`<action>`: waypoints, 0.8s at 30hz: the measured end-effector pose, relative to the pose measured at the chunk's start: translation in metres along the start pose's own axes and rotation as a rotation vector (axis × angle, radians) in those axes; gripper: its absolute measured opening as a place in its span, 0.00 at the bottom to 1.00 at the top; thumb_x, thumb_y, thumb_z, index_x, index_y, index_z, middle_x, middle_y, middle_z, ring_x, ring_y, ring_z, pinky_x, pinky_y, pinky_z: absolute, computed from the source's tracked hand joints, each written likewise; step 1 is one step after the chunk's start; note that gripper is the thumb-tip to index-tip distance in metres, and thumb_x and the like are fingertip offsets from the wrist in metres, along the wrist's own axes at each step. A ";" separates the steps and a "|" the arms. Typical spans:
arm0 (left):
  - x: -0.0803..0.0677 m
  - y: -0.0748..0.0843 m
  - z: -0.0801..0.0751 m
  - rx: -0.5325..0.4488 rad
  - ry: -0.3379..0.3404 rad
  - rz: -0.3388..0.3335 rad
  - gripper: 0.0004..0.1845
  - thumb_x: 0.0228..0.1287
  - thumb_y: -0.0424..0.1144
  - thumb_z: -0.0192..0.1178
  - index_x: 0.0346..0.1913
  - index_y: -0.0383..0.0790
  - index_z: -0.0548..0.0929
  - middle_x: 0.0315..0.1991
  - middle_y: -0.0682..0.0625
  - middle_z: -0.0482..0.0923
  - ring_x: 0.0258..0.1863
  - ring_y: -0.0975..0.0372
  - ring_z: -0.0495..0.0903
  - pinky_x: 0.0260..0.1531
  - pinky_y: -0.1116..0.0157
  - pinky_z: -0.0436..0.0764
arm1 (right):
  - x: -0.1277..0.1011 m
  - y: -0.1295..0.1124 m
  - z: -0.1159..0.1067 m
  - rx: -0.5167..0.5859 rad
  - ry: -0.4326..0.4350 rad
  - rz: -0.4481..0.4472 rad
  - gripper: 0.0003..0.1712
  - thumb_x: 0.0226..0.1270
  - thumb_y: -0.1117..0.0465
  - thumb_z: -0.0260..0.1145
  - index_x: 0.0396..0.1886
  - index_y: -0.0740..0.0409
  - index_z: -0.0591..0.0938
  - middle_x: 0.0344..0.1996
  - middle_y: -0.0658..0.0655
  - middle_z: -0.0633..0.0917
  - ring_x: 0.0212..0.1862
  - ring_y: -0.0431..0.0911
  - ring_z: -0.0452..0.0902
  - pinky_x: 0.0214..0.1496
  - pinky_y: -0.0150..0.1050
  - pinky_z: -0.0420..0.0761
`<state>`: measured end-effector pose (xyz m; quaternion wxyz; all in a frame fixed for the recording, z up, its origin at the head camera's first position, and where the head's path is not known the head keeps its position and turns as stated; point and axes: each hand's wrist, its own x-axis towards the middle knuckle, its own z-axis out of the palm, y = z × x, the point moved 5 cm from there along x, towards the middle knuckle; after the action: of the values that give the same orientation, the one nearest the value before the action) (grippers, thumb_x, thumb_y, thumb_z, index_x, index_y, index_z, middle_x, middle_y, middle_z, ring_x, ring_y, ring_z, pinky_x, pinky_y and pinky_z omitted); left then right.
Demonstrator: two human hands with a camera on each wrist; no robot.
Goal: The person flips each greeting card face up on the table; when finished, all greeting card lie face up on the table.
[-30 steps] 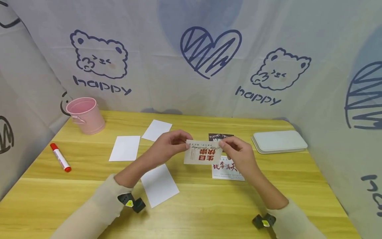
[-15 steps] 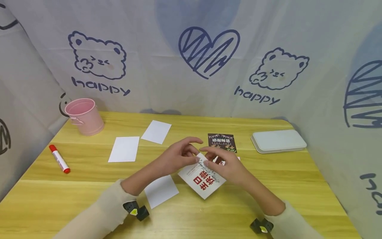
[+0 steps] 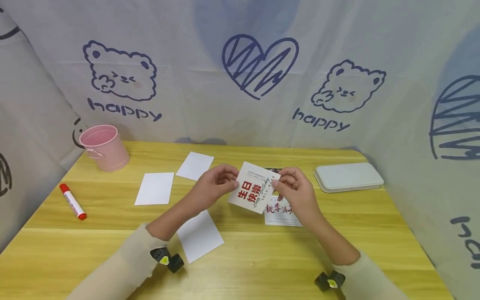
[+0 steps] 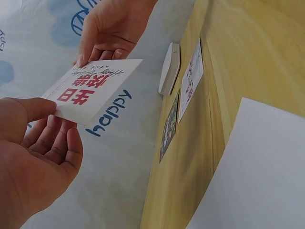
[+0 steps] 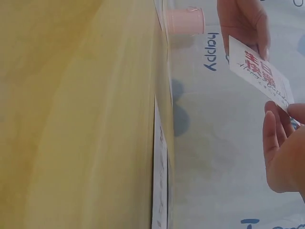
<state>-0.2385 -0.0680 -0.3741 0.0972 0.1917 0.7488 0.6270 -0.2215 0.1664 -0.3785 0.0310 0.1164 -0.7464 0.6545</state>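
Both hands hold a white card with red characters (image 3: 254, 187) above the middle of the wooden table (image 3: 240, 258). My left hand (image 3: 216, 183) pinches its left edge, thumb on top. My right hand (image 3: 290, 188) pinches the right edge. The left wrist view shows the card (image 4: 90, 90) between my left hand (image 4: 40, 143) and my right hand (image 4: 109, 33). In the right wrist view the card (image 5: 259, 74) spans from the left hand (image 5: 243, 24) to my right hand (image 5: 283, 143).
A printed white card (image 3: 282, 213) lies flat under the held one, with a dark card (image 3: 275, 170) mostly hidden behind it. Three blank white cards (image 3: 154, 188) (image 3: 195, 165) (image 3: 200, 235) lie to the left. A pink bucket (image 3: 105, 146), a red-capped marker (image 3: 73, 201) and a white case (image 3: 348, 176) also sit here.
The card went from upside-down text facing me, down towards the table, to being lifted again with its text upright and tilted. Both hands shifted their pinch along its edges.
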 end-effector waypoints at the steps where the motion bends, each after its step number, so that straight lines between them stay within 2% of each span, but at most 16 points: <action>1: 0.000 0.000 -0.001 -0.003 0.009 0.008 0.14 0.69 0.32 0.62 0.55 0.35 0.77 0.46 0.44 0.81 0.42 0.58 0.80 0.46 0.65 0.81 | 0.001 0.000 0.000 0.012 -0.001 0.007 0.18 0.70 0.64 0.67 0.54 0.62 0.72 0.34 0.50 0.85 0.31 0.47 0.78 0.33 0.35 0.82; 6: 0.000 0.000 -0.002 0.029 0.015 0.023 0.12 0.70 0.33 0.61 0.54 0.37 0.80 0.44 0.45 0.82 0.39 0.58 0.80 0.40 0.66 0.81 | 0.002 -0.001 0.001 -0.034 -0.056 0.006 0.21 0.70 0.65 0.67 0.59 0.65 0.73 0.41 0.55 0.85 0.37 0.47 0.81 0.39 0.36 0.84; 10: -0.002 0.000 0.004 0.137 -0.046 0.018 0.10 0.71 0.35 0.61 0.52 0.43 0.84 0.43 0.47 0.84 0.36 0.58 0.81 0.36 0.66 0.80 | -0.001 -0.001 0.007 -0.171 -0.152 -0.031 0.24 0.71 0.63 0.67 0.65 0.55 0.75 0.47 0.57 0.84 0.45 0.46 0.81 0.43 0.35 0.82; 12: -0.003 0.002 0.009 0.201 -0.082 0.022 0.10 0.71 0.36 0.61 0.52 0.46 0.85 0.42 0.49 0.84 0.36 0.57 0.80 0.35 0.65 0.80 | -0.003 0.000 0.012 -0.250 -0.204 -0.051 0.24 0.71 0.60 0.67 0.66 0.49 0.76 0.46 0.55 0.84 0.46 0.45 0.80 0.44 0.33 0.81; 15: -0.005 0.003 0.016 0.258 -0.115 0.026 0.10 0.72 0.37 0.61 0.52 0.48 0.86 0.42 0.51 0.84 0.36 0.58 0.80 0.36 0.63 0.81 | -0.005 0.000 0.018 -0.317 -0.260 -0.084 0.23 0.72 0.57 0.67 0.65 0.49 0.78 0.42 0.53 0.83 0.42 0.46 0.79 0.42 0.34 0.80; 19: -0.004 0.003 0.016 0.262 -0.124 0.029 0.10 0.72 0.38 0.60 0.52 0.49 0.86 0.43 0.52 0.84 0.37 0.58 0.80 0.37 0.61 0.81 | -0.006 0.001 0.018 -0.326 -0.260 -0.066 0.19 0.72 0.57 0.67 0.60 0.50 0.81 0.37 0.53 0.82 0.36 0.48 0.77 0.36 0.33 0.78; 24: -0.001 -0.006 0.005 0.239 -0.120 0.001 0.11 0.71 0.38 0.62 0.53 0.49 0.85 0.46 0.52 0.85 0.38 0.58 0.80 0.40 0.58 0.80 | -0.002 0.004 0.011 -0.314 -0.185 -0.002 0.18 0.71 0.57 0.68 0.59 0.46 0.82 0.37 0.54 0.83 0.35 0.48 0.77 0.32 0.32 0.77</action>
<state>-0.2368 -0.0651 -0.3809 0.1180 0.2395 0.8110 0.5206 -0.2193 0.1563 -0.3846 -0.0193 0.1705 -0.8390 0.5163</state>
